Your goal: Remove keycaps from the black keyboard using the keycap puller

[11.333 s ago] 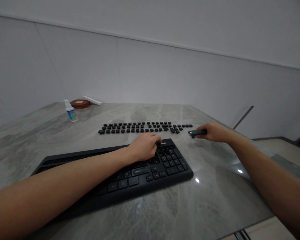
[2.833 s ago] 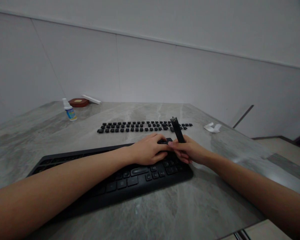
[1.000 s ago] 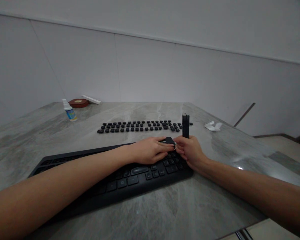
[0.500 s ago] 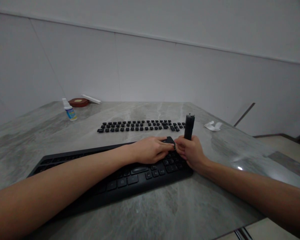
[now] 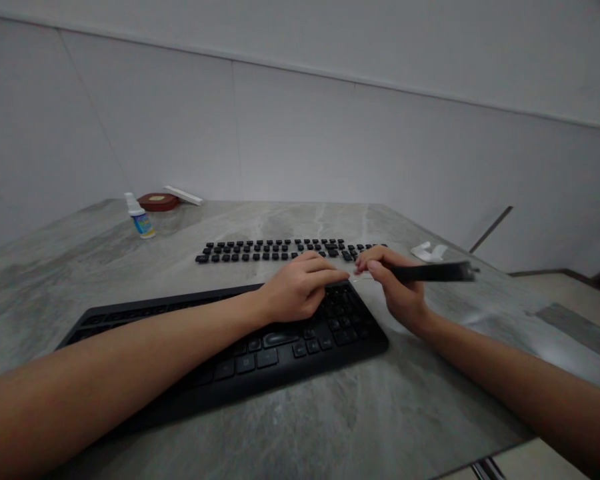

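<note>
Nearest the lower edge of the frame, two bare forearms reach in from the lower left and lower right corners over a grey marbled table (image 5: 380,427). A black keyboard (image 5: 220,347) lies slantwise across the lower middle, running from the left toward the centre, with some keys in place at its right end. The left hand (image 5: 295,293) rests on the keyboard's upper right part, its fingers curled loosely and stretched toward the right, fingertips at the keyboard's far right corner; whether it pinches anything cannot be told. Just right of centre, the right hand (image 5: 395,287) is closed around a slim black tool (image 5: 433,272), which lies almost level and points to the right of the frame, its tip past the hand. The fingertips of the two hands nearly meet above the keyboard's corner. Beyond the hands, in the middle of the frame, loose black keycaps (image 5: 280,250) lie in neat rows on the table. To their right, near the table's edge, sits a small white object (image 5: 429,251). Farther off at the upper left stand a small white bottle (image 5: 141,217) with a blue label, a round reddish-brown dish (image 5: 159,201) and a flat white strip (image 5: 183,195), all against the pale wall.
</note>
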A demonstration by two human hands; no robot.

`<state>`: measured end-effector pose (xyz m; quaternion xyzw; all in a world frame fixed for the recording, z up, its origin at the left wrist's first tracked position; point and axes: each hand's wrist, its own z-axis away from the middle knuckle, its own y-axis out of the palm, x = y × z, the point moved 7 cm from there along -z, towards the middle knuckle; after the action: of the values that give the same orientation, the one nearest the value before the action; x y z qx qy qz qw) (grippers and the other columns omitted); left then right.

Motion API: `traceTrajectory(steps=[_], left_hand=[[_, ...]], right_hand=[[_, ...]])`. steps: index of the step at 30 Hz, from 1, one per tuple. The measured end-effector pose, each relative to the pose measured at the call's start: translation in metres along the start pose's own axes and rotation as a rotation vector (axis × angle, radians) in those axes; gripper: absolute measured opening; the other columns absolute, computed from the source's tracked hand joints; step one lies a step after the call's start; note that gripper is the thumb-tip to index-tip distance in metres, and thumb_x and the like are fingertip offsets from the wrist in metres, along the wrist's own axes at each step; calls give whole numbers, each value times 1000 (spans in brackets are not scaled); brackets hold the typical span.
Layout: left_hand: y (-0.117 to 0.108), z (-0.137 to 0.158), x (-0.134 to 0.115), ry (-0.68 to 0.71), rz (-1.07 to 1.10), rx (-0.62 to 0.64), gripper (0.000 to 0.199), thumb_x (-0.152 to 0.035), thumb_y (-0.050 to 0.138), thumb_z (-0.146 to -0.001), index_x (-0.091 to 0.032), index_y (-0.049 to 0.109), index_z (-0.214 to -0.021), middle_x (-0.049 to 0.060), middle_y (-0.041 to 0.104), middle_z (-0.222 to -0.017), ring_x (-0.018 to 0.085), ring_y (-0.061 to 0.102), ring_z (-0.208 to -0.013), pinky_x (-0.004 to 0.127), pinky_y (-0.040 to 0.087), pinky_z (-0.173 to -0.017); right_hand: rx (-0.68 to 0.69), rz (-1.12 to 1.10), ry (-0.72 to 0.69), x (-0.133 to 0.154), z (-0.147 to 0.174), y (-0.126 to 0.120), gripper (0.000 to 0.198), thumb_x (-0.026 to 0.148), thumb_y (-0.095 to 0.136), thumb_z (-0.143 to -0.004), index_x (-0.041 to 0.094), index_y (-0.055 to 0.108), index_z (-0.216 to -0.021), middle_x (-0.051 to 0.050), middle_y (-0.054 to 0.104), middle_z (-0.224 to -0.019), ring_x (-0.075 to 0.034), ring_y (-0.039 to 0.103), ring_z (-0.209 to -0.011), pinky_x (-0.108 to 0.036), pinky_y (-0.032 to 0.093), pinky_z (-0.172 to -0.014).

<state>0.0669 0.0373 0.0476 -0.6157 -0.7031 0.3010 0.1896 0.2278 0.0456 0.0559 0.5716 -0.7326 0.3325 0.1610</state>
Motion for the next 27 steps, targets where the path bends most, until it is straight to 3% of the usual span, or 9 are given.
traceTrajectory(steps=[2, 3, 6, 9, 15, 23, 27], left_hand=[[-1, 0, 1, -28, -29, 5, 42, -3, 44, -82, -13, 62, -119, 11, 69, -102, 20, 60, -94, 41, 53, -87], [0, 0, 2, -43, -46, 10, 41, -3, 44, -82, -12, 63, -117, 11, 69, -101, 20, 59, -92, 41, 53, -87], [4, 2, 9, -103, -96, 45, 34, -3, 47, -79, -13, 69, -103, 9, 69, -97, 21, 56, -90, 41, 52, -86], [10, 6, 18, -169, -113, 87, 30, -2, 49, -75, -14, 71, -92, 9, 68, -96, 21, 56, -92, 41, 51, -86], [15, 8, 22, -205, -97, 134, 29, -4, 49, -76, -14, 72, -91, 10, 67, -97, 22, 56, -93, 41, 51, -86], [16, 8, 22, -233, -93, 191, 28, -4, 49, -76, -15, 72, -89, 9, 68, -97, 21, 56, -91, 40, 51, -86], [17, 8, 22, -240, -92, 215, 28, -4, 50, -77, -14, 72, -90, 9, 67, -96, 21, 56, -91, 39, 50, -86]], right_hand=[[25, 189, -195, 12, -4, -8, 12, 19, 55, -89, 22, 65, -81, -5, 66, -89, -21, 63, -88, -36, 48, -82], [100, 256, -254, 14, -5, -7, 13, 16, 55, -89, 22, 66, -87, -5, 66, -90, -20, 63, -87, -36, 48, -81], [517, 382, -337, 7, 0, 6, 25, 13, 50, -91, 22, 64, -109, -3, 67, -80, -16, 61, -70, -29, 46, -66], [734, 484, -340, -5, 7, 13, 27, 17, 50, -90, 16, 66, -112, -4, 63, -73, -15, 56, -62, -27, 40, -59], [790, 454, -228, -20, 11, 23, 21, 18, 58, -84, 18, 72, -100, -2, 59, -70, -13, 53, -60, -25, 37, -58], [745, 285, -109, -21, 8, 23, 33, 5, 55, -65, 19, 71, -90, -2, 69, -75, -15, 60, -67, -26, 42, -64], [708, 284, -48, -25, 4, 19, 24, 12, 56, -67, 19, 71, -85, -1, 68, -69, -14, 58, -61, -25, 40, -61]])
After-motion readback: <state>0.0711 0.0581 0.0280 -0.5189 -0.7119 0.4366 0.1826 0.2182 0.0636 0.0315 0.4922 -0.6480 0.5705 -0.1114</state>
